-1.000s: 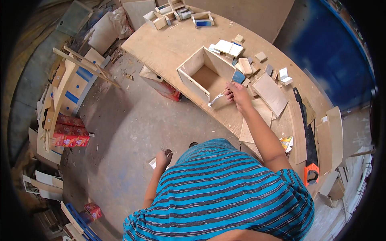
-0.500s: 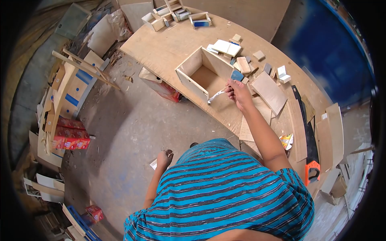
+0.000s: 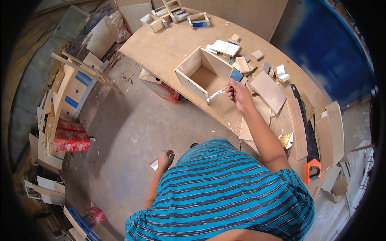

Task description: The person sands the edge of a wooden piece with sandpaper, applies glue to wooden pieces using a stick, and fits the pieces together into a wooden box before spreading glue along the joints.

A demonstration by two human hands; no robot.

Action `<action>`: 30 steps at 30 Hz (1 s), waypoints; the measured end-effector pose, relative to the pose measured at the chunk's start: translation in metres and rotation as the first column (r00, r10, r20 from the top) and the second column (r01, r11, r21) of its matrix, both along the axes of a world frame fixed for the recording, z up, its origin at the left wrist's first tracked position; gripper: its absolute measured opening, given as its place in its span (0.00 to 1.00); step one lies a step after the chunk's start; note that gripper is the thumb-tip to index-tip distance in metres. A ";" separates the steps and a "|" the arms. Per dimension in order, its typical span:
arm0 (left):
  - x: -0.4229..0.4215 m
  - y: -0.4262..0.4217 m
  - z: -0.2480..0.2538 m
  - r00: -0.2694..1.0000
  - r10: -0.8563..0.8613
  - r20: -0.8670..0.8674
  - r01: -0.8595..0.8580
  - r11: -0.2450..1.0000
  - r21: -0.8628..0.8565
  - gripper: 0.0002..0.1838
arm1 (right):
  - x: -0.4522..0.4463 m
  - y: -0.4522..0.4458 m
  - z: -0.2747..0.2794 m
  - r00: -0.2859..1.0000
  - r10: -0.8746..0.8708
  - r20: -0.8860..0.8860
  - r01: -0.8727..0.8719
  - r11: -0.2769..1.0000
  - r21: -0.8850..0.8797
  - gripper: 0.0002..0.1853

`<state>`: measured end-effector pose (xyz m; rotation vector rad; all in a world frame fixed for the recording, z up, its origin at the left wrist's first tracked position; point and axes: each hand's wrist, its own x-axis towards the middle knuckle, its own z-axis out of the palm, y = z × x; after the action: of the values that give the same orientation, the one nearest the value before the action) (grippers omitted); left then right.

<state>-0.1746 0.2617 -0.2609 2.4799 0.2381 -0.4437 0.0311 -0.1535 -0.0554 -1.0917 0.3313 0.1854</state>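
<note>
My right hand (image 3: pixel 240 95) is closed on a thin stick (image 3: pixel 217 94) smeared with white, whose tip touches the near corner of an open wooden box (image 3: pixel 188 82). The box stands on the table at its front edge, its open side up. A small blue piece (image 3: pixel 236 75) lies by the box's right corner, just above my right hand. Low beside my body, my left hand (image 3: pixel 165 159) hangs over the floor with its fingers curled. A white object (image 3: pixel 154 164) shows next to it; whether the hand holds it is unclear.
Wood offcuts (image 3: pixel 242 64) and flat boards (image 3: pixel 268 92) lie right of the box on the table (image 3: pixel 161 50). A saw with an orange handle (image 3: pixel 313 170) is at the right. Small wooden frames (image 3: pixel 199 21) stand at the far end. Red boxes (image 3: pixel 71 136) are at the left.
My right hand stays at the box's near corner with the white-smeared stick, which has tilted slightly. The whole view has shifted a little. My left hand has barely moved.
</note>
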 end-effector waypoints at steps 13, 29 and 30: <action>-0.001 0.001 -0.005 0.999 -0.026 0.020 0.026 1.000 0.000 0.12 | -0.006 -0.001 0.006 0.998 -0.061 0.011 0.059 0.993 0.104 0.12; 0.003 -0.006 0.003 0.998 -0.049 -0.025 0.051 0.997 0.049 0.13 | -0.019 -0.016 0.001 0.996 0.063 0.063 -0.077 0.966 0.247 0.08; 0.003 -0.004 -0.002 0.998 -0.052 -0.019 0.053 0.997 0.049 0.13 | -0.019 -0.017 -0.001 0.996 0.064 0.066 -0.079 0.964 0.254 0.08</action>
<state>-0.1720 0.2573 -0.2626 2.5360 0.1930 -0.4877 0.0120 -0.1709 -0.0560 -0.8512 0.2095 0.2534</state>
